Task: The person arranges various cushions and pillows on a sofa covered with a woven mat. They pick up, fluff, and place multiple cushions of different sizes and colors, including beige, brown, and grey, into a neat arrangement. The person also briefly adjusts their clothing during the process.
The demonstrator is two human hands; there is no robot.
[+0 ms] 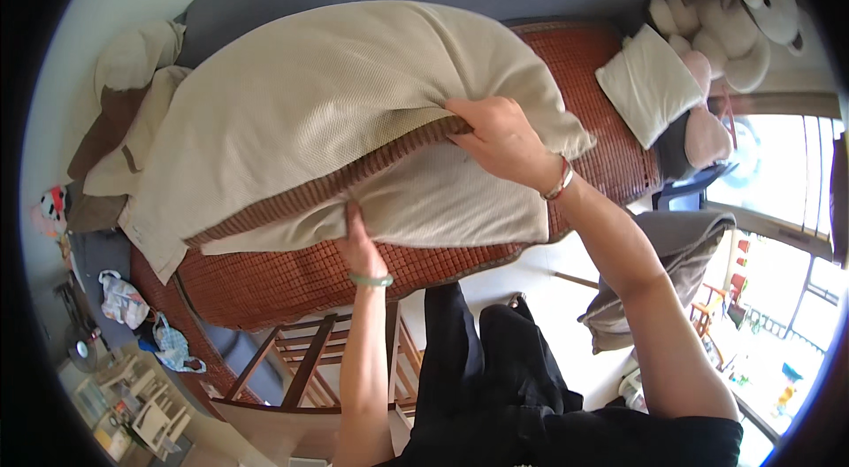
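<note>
A large beige pillow (327, 104) in a waffle-weave cover lies across a reddish-brown woven mat (292, 277) on the bed. A matching woven mat piece (354, 173) shows at the pillow's open edge. My left hand (358, 241) grips the cover's lower edge beside that woven piece. My right hand (495, 140) pinches the cover's upper fold further along the same edge. Both wrists wear bracelets.
A smaller beige pillow (646, 82) and plush toys (734, 7) sit at the bed's far right. A grey blanket (668, 268) hangs over a chair. A wooden rack (309, 361) stands below the bed. Small bags (146, 317) lie at the left. Bright windows fill the right edge.
</note>
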